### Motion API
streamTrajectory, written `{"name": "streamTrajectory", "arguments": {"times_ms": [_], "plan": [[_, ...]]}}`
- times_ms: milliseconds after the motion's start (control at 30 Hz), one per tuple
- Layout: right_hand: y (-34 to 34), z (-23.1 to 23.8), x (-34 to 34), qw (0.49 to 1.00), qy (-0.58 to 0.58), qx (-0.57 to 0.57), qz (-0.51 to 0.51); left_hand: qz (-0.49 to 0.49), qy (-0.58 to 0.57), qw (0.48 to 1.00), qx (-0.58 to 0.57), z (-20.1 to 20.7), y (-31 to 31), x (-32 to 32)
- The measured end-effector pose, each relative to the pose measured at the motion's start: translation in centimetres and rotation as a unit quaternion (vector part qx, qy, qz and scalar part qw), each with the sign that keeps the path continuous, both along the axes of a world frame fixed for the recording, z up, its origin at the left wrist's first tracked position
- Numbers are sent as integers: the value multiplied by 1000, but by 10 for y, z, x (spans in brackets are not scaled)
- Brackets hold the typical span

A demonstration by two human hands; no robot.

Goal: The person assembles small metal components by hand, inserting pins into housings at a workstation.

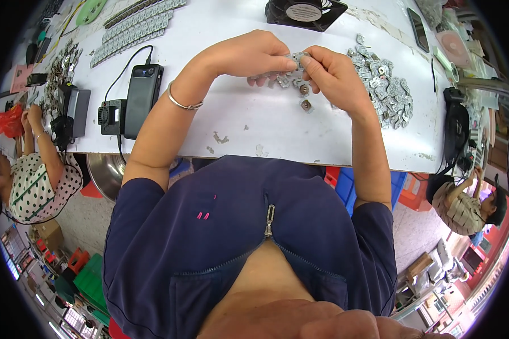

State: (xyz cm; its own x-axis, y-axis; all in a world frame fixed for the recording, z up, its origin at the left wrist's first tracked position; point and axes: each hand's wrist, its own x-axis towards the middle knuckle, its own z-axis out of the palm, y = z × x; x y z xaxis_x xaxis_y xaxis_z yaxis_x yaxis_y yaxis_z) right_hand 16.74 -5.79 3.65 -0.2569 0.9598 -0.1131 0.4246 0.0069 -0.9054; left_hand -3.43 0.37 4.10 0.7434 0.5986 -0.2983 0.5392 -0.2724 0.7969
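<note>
Both of my hands meet above the white table, with fingertips close together. A small silvery metal part is pinched between them. My left hand grips it with the thumb on top and the other fingers curled underneath. My right hand closes on the same part with thumb and forefinger. Fingers partly cover the part, so its full shape is hidden. Just below the fingertips are a few similar small metal pieces, some with a round brownish centre. To the right of my right hand lies a loose pile of such metal parts.
Neat rows of metal parts lie at the far left. A black power bank with a cable sits by my left forearm. A black fan stands at the back, a phone far right. Other people work at both sides.
</note>
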Motion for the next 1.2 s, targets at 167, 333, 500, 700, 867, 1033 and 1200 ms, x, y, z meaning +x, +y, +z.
{"name": "streamTrajectory", "arguments": {"times_ms": [167,333,500,700,867,1033,1200], "plan": [[0,-3,0,999,32,-5,23,8,-67,990,-122,-5,1,-7],[9,-14,3,958,237,-148,55,-44,-195,958,-208,-15,8,-19],[20,-13,-9,994,63,-58,-63,152,-148,973,87,-39,6,-10],[29,-10,-14,998,7,-13,-59,131,-177,871,439,-51,-2,-5],[33,-16,-18,998,-5,9,-58,130,-174,842,494,-54,3,-7],[40,-16,-25,997,-30,53,-41,150,-172,816,531,-66,18,-11],[52,-16,-27,990,-42,116,-74,233,-197,834,460,-62,15,-9]]}}
